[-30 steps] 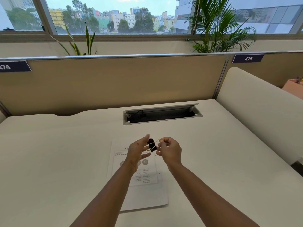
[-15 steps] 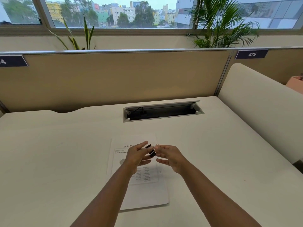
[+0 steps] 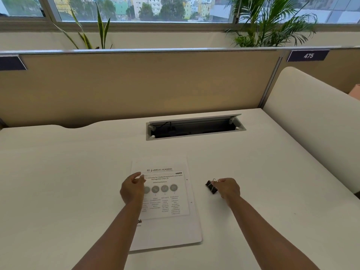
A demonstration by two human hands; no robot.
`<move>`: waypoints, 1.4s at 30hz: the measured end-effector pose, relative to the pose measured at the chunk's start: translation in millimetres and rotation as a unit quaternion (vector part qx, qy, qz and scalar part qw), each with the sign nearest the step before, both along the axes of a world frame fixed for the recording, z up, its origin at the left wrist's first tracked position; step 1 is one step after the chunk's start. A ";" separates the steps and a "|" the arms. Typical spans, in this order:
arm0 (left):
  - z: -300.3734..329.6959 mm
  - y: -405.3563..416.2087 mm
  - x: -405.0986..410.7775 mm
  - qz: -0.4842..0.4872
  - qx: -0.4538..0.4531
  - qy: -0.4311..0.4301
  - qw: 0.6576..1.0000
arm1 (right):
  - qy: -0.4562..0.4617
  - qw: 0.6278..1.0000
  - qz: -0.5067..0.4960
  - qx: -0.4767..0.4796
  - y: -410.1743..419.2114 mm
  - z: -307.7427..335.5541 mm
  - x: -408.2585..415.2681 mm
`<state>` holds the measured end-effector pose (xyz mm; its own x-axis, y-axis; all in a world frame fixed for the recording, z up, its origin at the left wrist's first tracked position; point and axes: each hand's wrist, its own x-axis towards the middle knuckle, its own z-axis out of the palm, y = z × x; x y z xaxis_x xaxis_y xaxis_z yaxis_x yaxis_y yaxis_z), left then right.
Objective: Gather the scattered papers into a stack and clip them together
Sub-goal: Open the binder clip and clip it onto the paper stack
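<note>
Right hand (image 3: 228, 188) pinching black binder clip (image 3: 211, 187) on white surface (image 3: 68, 172), left hand (image 3: 132, 189) loosely curled, holding nothing, over paper stack (image 3: 167, 227)

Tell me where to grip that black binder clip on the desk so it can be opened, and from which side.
Pinch the two wire handles, not the black body. The binder clip lies on the desk right of the paper stack, handles toward the right hand, which already holds one loop. Come from the right, so its mouth probably faces the stack.
</note>
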<state>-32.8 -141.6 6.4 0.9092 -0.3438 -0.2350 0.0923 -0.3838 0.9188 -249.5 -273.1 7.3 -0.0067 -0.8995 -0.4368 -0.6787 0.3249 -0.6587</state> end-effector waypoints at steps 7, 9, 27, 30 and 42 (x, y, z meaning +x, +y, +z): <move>-8.0 6.7 22.2 0.036 0.155 -0.064 0.985 | -0.019 0.984 -0.003 -0.175 16.5 11.6 17.0; -8.6 6.7 25.1 0.012 0.206 -0.042 0.977 | 0.018 0.979 0.094 -0.179 26.3 14.6 32.8; -12.2 7.5 51.2 -0.142 0.049 0.221 0.964 | 0.158 0.965 0.205 -0.048 52.0 -14.0 79.5; -8.6 7.8 38.7 -0.152 0.001 0.186 0.971 | 0.143 0.965 0.211 -0.057 51.3 -16.8 74.0; 66.2 15.6 30.9 -0.243 -0.250 0.095 0.932 | -0.419 0.896 0.149 -0.018 22.2 53.3 53.9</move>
